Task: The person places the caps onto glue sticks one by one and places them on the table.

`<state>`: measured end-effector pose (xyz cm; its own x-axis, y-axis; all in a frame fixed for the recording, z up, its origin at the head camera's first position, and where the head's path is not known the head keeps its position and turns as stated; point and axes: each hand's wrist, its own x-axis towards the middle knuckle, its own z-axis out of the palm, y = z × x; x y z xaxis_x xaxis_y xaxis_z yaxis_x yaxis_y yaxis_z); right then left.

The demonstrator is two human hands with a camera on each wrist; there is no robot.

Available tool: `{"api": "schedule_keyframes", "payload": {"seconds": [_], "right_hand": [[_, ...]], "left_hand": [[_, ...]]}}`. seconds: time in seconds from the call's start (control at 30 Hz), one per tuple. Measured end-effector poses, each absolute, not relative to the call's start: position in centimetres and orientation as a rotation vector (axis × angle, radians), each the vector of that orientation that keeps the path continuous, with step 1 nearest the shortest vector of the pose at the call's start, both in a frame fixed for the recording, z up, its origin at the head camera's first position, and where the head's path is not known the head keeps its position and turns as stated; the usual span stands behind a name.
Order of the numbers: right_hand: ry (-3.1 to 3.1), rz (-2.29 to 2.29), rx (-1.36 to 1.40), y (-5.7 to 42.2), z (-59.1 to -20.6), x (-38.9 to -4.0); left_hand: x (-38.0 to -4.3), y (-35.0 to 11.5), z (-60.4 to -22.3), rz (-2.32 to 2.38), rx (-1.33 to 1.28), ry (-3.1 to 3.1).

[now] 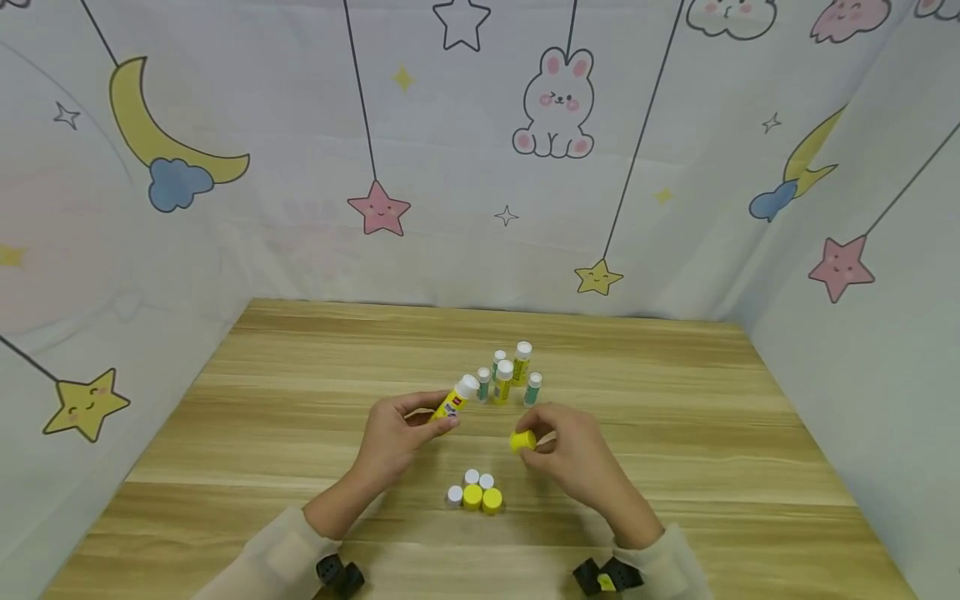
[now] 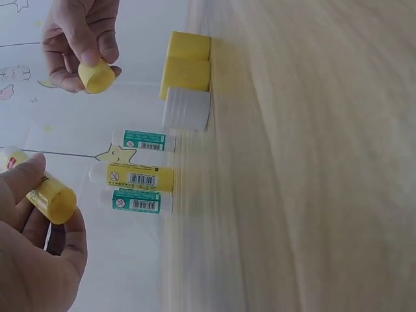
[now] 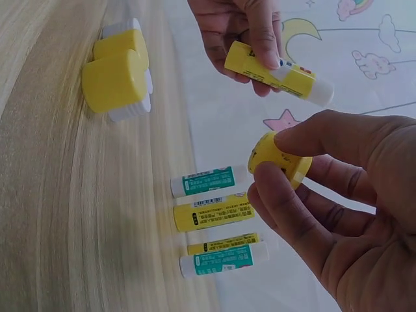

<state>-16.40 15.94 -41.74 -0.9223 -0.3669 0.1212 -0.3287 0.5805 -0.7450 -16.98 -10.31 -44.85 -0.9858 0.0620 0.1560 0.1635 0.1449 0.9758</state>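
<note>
Left hand (image 1: pixel 397 429): fingers wrapped on yellow glue stick (image 1: pixel 453 400), tilted, white end up. Right hand (image 1: pixel 568 446): fingers pinching yellow cap (image 1: pixel 522 441), apart from stick. Both held above desk (image 1: pixel 300 350), near upright glue sticks (image 1: pixel 503 387). White end possibly bare glue, too small to tell.

Left hand (image 1: pixel 393 432), right hand (image 1: pixel 572 452) both aloft, fingers (image 3: pixel 292 218) bent

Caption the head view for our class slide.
Left hand holds a yellow tube, right hand a yellow cap, above a wood-grain table.
</note>
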Motion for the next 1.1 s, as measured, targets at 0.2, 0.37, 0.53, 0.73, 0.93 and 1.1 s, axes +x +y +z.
{"api": "schedule_keyframes", "payload": {"seconds": [0.2,0.37,0.53,0.73,0.93,1.1], "right_hand": [[2.725,-1.400,-0.549,16.0,-41.5,-16.3],[2.713,-1.484,-0.522,15.9,-41.5,-16.2],[2.676,-1.603,-0.494,15.9,-41.4,-16.2],[2.644,-1.718,-0.439,16.0,-41.4,-16.2],[2.606,-1.798,-0.400,16.1,-41.5,-16.2],[2.556,-1.861,-0.369,16.2,-41.6,-16.1]], "left_hand": [[-17.0,-10.2,-44.7,-1.826,-0.310,-2.343],[-17.0,-10.3,-44.6,-1.763,-0.391,-2.350],[-16.9,-10.2,-44.5,-1.748,-0.464,-2.350],[-16.9,-10.0,-44.1,-1.648,-0.505,-2.387],[-16.8,-9.8,-43.8,-1.487,-0.543,-2.455],[-16.8,-9.8,-43.8,-1.458,-0.586,-2.459]]}}
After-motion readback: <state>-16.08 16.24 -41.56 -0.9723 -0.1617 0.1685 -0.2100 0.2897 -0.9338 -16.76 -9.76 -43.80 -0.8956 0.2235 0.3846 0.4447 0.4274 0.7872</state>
